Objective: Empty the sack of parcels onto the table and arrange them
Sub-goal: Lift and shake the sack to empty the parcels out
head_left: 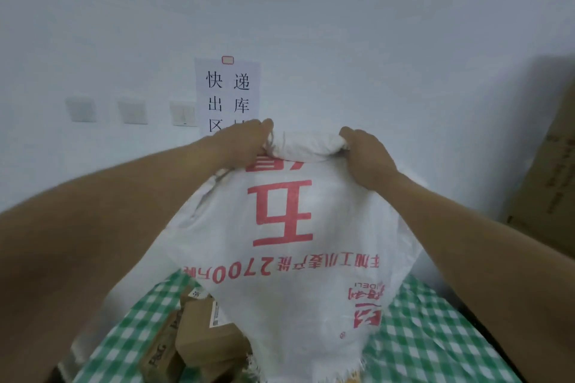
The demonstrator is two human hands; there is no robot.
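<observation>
A white woven sack [289, 258] with red printing hangs upside down in front of me, its frayed open mouth at the bottom over the table. My left hand [249, 141] grips the bunched bottom corner of the sack at the top left. At the top right corner my right hand [364, 155] grips the fabric too. Several brown cardboard parcels [199, 333] lie tumbled on the green-and-white checked tablecloth [435, 336] beside and under the sack's mouth. The sack hides whatever else lies beneath it.
A paper sign [228, 93] with black characters hangs on the white wall behind the sack, next to three wall switches [132, 110]. A large brown cardboard box [547, 183] stands at the right against the wall.
</observation>
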